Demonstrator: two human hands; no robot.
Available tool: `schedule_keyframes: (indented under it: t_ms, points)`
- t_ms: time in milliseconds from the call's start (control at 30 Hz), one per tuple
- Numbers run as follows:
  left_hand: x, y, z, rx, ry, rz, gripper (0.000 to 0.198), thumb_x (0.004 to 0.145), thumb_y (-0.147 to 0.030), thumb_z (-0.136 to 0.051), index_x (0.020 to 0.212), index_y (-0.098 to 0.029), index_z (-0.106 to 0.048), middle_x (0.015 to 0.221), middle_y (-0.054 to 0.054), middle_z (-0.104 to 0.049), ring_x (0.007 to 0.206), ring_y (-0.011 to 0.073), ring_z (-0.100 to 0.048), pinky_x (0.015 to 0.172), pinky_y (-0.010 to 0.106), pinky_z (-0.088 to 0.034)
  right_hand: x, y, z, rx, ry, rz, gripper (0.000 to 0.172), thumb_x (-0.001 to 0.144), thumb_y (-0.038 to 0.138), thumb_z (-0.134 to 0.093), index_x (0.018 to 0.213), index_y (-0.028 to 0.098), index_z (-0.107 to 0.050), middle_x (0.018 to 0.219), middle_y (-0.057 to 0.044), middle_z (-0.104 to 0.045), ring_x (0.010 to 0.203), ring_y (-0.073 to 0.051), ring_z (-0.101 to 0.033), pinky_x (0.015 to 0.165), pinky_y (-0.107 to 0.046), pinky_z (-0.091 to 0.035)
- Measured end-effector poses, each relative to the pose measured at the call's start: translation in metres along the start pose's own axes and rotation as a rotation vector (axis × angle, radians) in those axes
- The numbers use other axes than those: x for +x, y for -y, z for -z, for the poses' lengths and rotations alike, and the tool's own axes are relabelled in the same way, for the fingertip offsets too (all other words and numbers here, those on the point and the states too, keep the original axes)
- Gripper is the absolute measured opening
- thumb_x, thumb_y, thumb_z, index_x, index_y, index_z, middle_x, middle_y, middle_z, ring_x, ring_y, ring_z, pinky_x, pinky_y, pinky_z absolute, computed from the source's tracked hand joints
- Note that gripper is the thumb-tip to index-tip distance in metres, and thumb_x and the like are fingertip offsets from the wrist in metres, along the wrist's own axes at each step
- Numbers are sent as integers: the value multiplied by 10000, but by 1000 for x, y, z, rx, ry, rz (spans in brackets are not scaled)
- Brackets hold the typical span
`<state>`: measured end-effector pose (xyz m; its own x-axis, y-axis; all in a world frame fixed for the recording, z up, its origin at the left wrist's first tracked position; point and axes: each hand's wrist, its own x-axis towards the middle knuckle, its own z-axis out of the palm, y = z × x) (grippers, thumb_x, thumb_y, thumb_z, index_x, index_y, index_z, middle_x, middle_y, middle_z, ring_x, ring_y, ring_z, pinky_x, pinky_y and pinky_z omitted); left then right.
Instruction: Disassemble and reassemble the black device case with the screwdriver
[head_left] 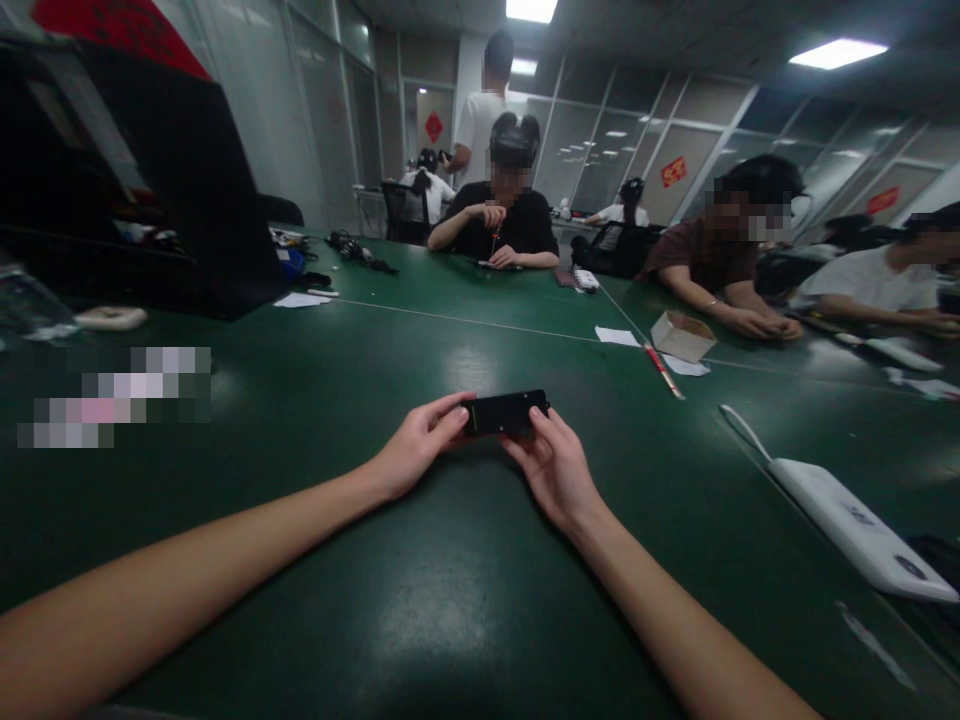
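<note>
A flat, black, phone-like device [501, 414] is held lengthwise above the green table, with small light marks and a thin green line on its face. My left hand [429, 440] grips its left end, thumb on the near face and fingers behind. At the right end, my right hand [559, 460] pinches it with the thumb on the face and fingers underneath. Both forearms reach in from the lower corners. The device's back and the fingertips behind it are hidden.
On the green table [465, 560], a white power bank [855, 525] with a cable lies right. Farther off are a small open box [682, 335], a red stick [664, 372] and paper [617, 337]. A dark monitor [172, 170] stands left. Several people sit around.
</note>
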<state>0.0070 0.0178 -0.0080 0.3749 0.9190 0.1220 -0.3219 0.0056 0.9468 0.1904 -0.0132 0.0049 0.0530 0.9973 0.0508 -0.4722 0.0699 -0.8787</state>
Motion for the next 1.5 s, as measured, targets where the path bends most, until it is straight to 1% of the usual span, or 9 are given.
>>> schedule_keyframes:
  t_ms: [233, 400, 567, 667, 833, 1000, 1100, 1300, 1500]
  points:
    - [-1, -5, -1, 177, -70, -45, 566, 813, -469, -687, 1261, -129, -620, 1225, 134, -667, 1124, 294, -623, 970, 415, -500, 2, -3, 3, -62, 30, -26, 294, 829, 422, -704, 1034, 224, -633, 1043, -31, -709, 937, -196, -699, 801, -351, -599]
    - [1, -4, 3, 360, -119, -123, 568, 846, -501, -608, 1248, -100, -612, 1169, 145, -687, 1050, 287, -643, 926, 408, -503, 1, -5, 3, -139, 65, -29, 361, 819, 425, -713, 1101, 223, -615, 1085, -46, -679, 914, -202, -699, 676, -306, -622]
    - [-1, -6, 3, 409, -118, -176, 528, 879, -461, -548, 1259, -95, -588, 1219, 148, -664, 1106, 281, -620, 973, 400, -467, 1, -6, 3, -212, 78, -5, 378, 800, 439, -725, 1080, 217, -601, 1035, -40, -666, 848, -187, -697, 584, -256, -603]
    - [-2, -7, 2, 395, -81, -185, 501, 909, -452, -508, 1282, -124, -570, 1263, 136, -642, 1151, 274, -602, 988, 390, -461, -2, -7, 0, -258, 79, 12, 389, 798, 456, -717, 1084, 233, -575, 1002, -28, -659, 887, -193, -681, 593, -259, -596]
    - [-5, -11, -1, 505, -52, -219, 504, 819, -429, -672, 1228, -147, -591, 1197, 106, -675, 1128, 267, -616, 973, 361, -476, -9, -4, -6, -380, 128, 25, 402, 783, 430, -733, 1090, 226, -572, 924, -14, -654, 852, -191, -659, 608, -275, -576]
    - [-7, -16, 0, 551, -43, -226, 433, 807, -417, -694, 1148, -155, -642, 1110, 84, -703, 1048, 254, -644, 924, 353, -501, -9, 7, -3, -506, 156, 55, 319, 739, 346, -778, 975, 197, -622, 927, -26, -683, 848, -193, -658, 723, -299, -544]
    - [-7, -16, 1, 546, -39, -213, 435, 790, -414, -712, 1136, -156, -660, 1095, 84, -711, 1015, 252, -654, 904, 357, -510, -7, 11, -1, -557, 177, 47, 308, 736, 332, -776, 974, 183, -648, 939, -42, -703, 860, -208, -668, 752, -313, -532]
    - [-7, -15, 2, 513, -59, -193, 392, 775, -400, -733, 1087, -164, -704, 1045, 74, -721, 951, 234, -663, 864, 336, -508, -6, 8, 0, -598, 192, 34, 369, 761, 360, -749, 1069, 179, -659, 1002, -57, -716, 888, -214, -681, 723, -307, -532]
    - [-7, -13, 3, 515, -43, -209, 324, 792, -395, -721, 1031, -176, -737, 990, 60, -715, 928, 224, -651, 840, 315, -491, -5, 7, 1, -575, 182, 26, 330, 796, 399, -715, 1043, 183, -672, 970, -70, -731, 859, -215, -688, 616, -270, -525]
